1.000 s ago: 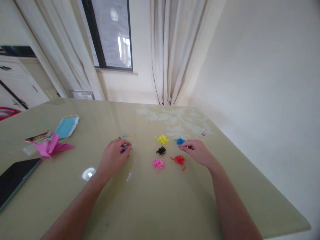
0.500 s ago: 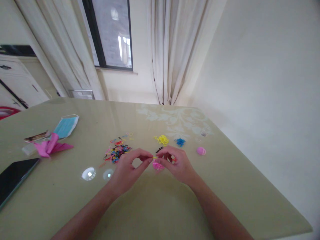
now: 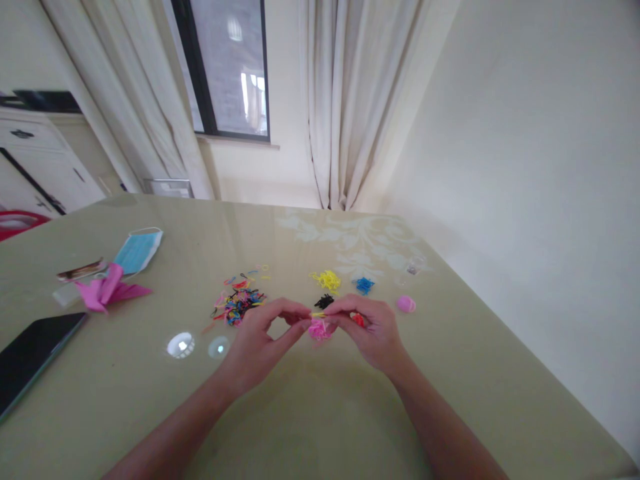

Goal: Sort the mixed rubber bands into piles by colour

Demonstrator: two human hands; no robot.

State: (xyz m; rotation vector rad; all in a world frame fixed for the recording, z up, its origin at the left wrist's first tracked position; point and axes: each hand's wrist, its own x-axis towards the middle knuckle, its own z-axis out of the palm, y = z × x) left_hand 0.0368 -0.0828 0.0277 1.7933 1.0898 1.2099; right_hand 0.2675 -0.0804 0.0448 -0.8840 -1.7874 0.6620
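Observation:
A small yellow rubber band (image 3: 318, 315) is stretched between the fingertips of both hands, above the table. My left hand (image 3: 270, 337) pinches its left end with thumb and forefinger; my right hand (image 3: 367, 330) pinches the other end. Just below the fingertips lies a pink pile of bands (image 3: 320, 329). Behind them are a black pile (image 3: 325, 301), a yellow pile (image 3: 327, 280) and a blue pile (image 3: 365, 286). Red bands (image 3: 358, 320) show partly behind my right fingers. Left of my left hand is a mixed-colour heap of bands (image 3: 240, 303).
A pink round object (image 3: 407, 304) and a small clear item (image 3: 413, 268) sit on the right. On the left lie a phone (image 3: 37, 357), a pink folded-paper shape (image 3: 110, 290) and a blue face mask (image 3: 139, 252). The table (image 3: 320, 413) meets a wall on the right.
My hands have drawn slightly apart, and more of the yellow band shows between them. The black pile and red bands are more visible. The whole view has shifted slightly.

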